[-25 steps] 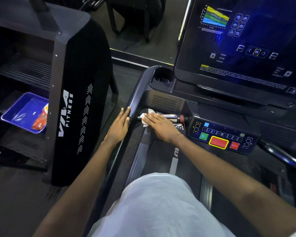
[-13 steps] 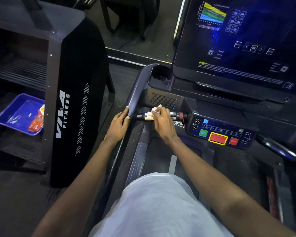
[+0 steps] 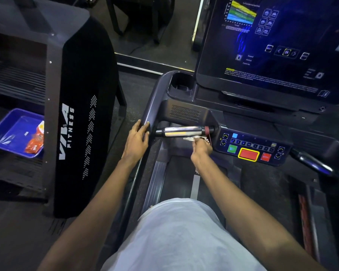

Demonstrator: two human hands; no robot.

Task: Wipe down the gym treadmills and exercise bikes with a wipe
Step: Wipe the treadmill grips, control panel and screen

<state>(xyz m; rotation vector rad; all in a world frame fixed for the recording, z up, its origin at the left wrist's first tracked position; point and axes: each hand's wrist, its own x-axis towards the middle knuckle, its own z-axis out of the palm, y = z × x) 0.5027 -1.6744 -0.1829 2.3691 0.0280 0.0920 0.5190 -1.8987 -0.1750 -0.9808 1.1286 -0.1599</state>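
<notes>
While the left hand (image 3: 135, 140) rests on the handrail (image 3: 145, 122), the right hand (image 3: 201, 147) pinches the wipe (image 3: 191, 138).

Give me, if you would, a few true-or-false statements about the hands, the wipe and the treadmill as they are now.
1. The right hand pinches the wipe just beneath the chrome grip bar. True.
2. The left hand presses the red stop button. False: it rests on the side handrail.
3. The blue tray sits on the treadmill console. False: it sits on a shelf of the black rack to the left.
4. The console screen is lit. True.
</notes>
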